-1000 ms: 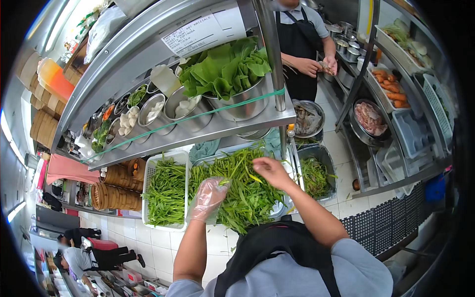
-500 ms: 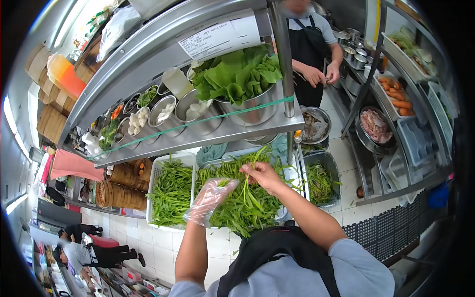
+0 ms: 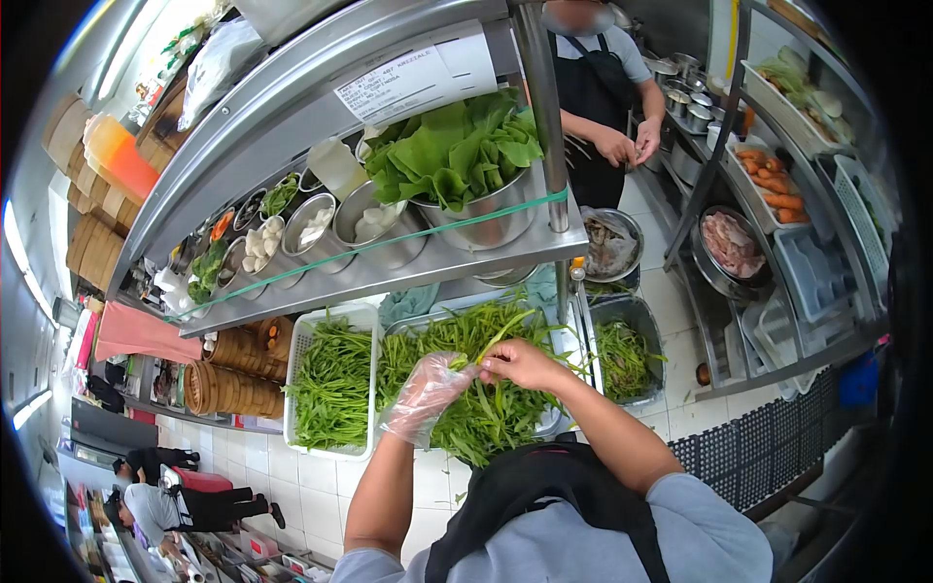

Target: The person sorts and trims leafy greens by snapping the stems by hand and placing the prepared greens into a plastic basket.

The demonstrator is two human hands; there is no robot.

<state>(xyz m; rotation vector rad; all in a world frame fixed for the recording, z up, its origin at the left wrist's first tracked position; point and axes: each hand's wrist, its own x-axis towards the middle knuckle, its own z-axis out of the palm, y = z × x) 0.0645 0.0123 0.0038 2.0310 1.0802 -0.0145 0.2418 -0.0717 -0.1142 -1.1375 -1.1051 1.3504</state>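
Observation:
Over a metal tray heaped with loose leafy greens [image 3: 496, 425], both hands meet. My left hand [image 3: 431, 392], in a clear plastic glove, is closed on green stems. Bare and pinched, my right hand [image 3: 522, 365] touches the left fingertips and holds a green stalk [image 3: 507, 332] that slants up and to the right. Left of the tray stands a white perforated basket [image 3: 371, 413] with long cut green stems [image 3: 332, 381] in it. To the right, a grey bin [image 3: 653, 342] contains darker, tangled greens [image 3: 619, 356].
A steel shelf [image 3: 389, 275] overhangs the tray, bearing metal pots and a pot of broad leaves [image 3: 452, 151]. Beyond it stands a co-worker [image 3: 598, 92]. Bamboo steamers [image 3: 231, 389] are at left; a rack [image 3: 777, 352] with carrots [image 3: 773, 185] and a meat bowl [image 3: 731, 245] is at right.
My right hand took up a stalk from the greens and brought it left to my gloved left hand. The two hands, apart before, now touch.

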